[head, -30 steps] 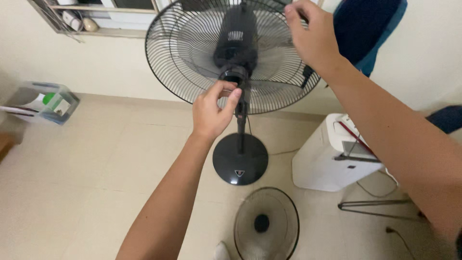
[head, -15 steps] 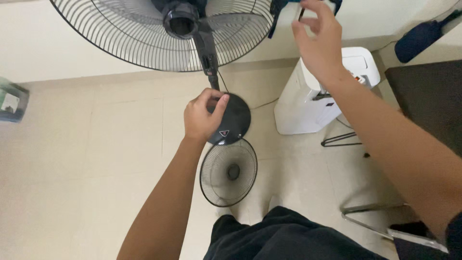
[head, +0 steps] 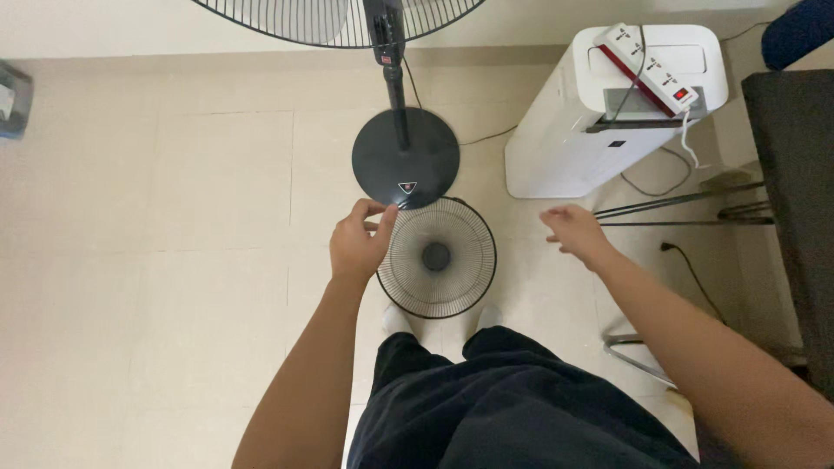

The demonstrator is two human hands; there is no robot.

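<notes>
**Two hands low over a loose fan guard on the floor**

The left hand hangs with its fingers curled narrow, thumb and forefinger pinched near each other at the upper left rim of the round wire fan guard. Whether it pinches something small, or touches the rim, cannot be told. The right hand is loosely open, fingers spread and slack, holding nothing; it hovers over bare floor to the right of the guard, clear of it.

The guard lies flat on the tiled floor, one only, just in front of the person's feet and touching or overlapping the near edge of the black round base of the standing fan. One pole rises from that base to the fan's rear grille, which is cut off by the top edge of the view.

Towards the right wall stands one white box-shaped appliance, with one white power strip lying across its top. One cord with a plug trails on the floor beside metal legs.
</notes>
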